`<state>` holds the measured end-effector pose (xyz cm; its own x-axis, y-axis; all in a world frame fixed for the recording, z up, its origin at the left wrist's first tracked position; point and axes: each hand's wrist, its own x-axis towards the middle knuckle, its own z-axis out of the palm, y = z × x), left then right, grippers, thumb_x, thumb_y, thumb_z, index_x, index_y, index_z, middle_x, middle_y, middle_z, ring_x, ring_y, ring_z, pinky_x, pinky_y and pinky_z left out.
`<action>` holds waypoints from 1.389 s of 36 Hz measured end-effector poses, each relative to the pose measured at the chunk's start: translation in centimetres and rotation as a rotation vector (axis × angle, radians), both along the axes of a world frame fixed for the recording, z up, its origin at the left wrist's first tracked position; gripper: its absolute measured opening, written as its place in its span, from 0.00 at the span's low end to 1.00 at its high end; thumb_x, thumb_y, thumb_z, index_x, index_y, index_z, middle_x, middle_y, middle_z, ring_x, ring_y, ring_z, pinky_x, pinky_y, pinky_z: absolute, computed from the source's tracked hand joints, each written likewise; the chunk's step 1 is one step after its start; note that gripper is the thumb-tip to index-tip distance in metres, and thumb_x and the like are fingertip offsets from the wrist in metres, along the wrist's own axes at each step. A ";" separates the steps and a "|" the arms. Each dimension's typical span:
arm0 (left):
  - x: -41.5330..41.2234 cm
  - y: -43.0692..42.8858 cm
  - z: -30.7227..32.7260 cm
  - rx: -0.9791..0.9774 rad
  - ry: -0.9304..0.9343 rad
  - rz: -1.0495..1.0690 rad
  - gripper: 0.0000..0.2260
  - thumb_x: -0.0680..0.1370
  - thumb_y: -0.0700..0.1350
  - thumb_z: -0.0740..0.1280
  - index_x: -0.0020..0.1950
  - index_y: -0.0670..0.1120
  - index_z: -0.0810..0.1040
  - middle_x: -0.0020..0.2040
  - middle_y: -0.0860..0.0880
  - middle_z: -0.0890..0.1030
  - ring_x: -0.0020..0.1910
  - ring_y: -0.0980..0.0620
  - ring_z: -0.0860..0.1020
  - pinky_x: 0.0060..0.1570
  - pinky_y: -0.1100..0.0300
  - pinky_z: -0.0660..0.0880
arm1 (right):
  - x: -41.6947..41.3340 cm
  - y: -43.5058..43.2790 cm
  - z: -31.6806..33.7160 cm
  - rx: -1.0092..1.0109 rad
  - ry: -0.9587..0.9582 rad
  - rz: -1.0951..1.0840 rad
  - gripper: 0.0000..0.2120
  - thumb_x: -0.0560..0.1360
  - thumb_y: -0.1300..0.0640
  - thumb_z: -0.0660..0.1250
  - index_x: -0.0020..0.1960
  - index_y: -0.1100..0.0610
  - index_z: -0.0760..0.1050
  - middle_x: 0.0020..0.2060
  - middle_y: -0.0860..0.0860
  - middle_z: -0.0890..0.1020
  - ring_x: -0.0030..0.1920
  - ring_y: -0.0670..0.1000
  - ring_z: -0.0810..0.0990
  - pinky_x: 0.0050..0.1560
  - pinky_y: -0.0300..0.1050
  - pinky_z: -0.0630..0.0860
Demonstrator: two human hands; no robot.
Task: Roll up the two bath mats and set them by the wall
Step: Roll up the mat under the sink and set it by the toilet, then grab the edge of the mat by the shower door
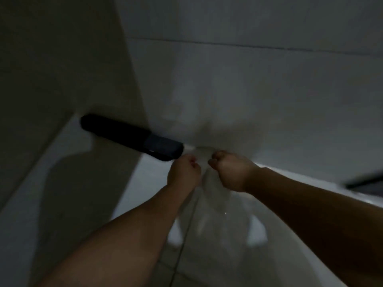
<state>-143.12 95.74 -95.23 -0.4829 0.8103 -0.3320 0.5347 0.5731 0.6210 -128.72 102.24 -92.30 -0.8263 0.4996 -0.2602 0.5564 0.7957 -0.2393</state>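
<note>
A rolled dark bath mat (128,137) lies on the floor along the foot of the white tiled wall (238,90), its greyer right end (163,147) facing my hands. My left hand (183,174) hovers just right of that end with fingers curled, apart from the roll. My right hand (228,171) is a little further right, also curled. Neither hand holds anything I can make out. The picture is dim and blurred.
A beige wall or panel (62,69) closes the left side and meets the white wall in a corner behind the roll. Glossy pale floor tiles (217,235) reflect light below my arms. A dark strip (364,182) lies at the wall's foot far right.
</note>
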 end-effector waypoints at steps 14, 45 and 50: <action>25.2 -0.7 1.4 0.155 0.112 -0.990 0.10 0.79 0.51 0.57 0.43 0.48 0.72 0.47 0.44 0.80 0.47 0.41 0.77 0.44 0.54 0.73 | 30.1 -8.9 8.0 0.091 -0.415 -0.444 0.12 0.71 0.61 0.58 0.53 0.56 0.75 0.50 0.55 0.78 0.50 0.60 0.78 0.42 0.47 0.72; 59.8 -3.8 15.0 0.095 0.496 -1.402 0.16 0.77 0.45 0.60 0.65 0.49 0.71 0.63 0.47 0.76 0.58 0.45 0.74 0.53 0.52 0.73 | 65.7 -13.0 4.7 -0.070 -0.303 -1.231 0.02 0.73 0.59 0.62 0.45 0.56 0.72 0.35 0.51 0.73 0.38 0.52 0.75 0.40 0.47 0.73; 65.1 -4.2 13.7 0.108 0.485 -1.444 0.18 0.78 0.45 0.60 0.68 0.48 0.69 0.65 0.47 0.73 0.60 0.46 0.73 0.55 0.52 0.72 | 69.2 -14.7 1.7 -0.174 -0.288 -1.355 0.08 0.73 0.58 0.62 0.51 0.56 0.74 0.44 0.52 0.77 0.41 0.53 0.75 0.41 0.46 0.73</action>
<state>-78.02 91.56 -81.51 0.6752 0.6782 -0.2901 0.7371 -0.6354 0.2301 -59.55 87.58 -90.59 0.3611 0.8015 -0.4766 0.9057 -0.4231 -0.0254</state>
